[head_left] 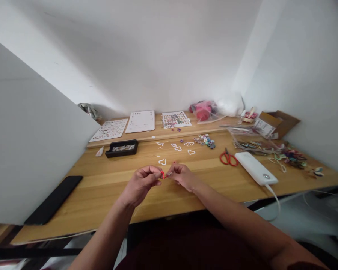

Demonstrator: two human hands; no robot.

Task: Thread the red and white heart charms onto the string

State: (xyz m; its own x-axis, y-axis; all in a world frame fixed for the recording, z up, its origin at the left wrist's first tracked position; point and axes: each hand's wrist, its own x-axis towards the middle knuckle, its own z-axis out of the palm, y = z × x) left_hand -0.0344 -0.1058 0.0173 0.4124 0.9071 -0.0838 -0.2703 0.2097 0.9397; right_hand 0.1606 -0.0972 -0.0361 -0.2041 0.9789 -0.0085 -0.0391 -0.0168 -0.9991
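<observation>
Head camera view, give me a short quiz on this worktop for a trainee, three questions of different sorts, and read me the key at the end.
1. Multiple choice: which of these lies nearest the red-handled scissors?
A) the black oblong slab
B) the white corded device
C) the cardboard box

2. True or false: the left hand pinches a small red piece.

3. Fill in the blank: as the wearer sees it, the scissors lie to the ____ of the black tray.

Key: 1. B; 2. True; 3. right.
</observation>
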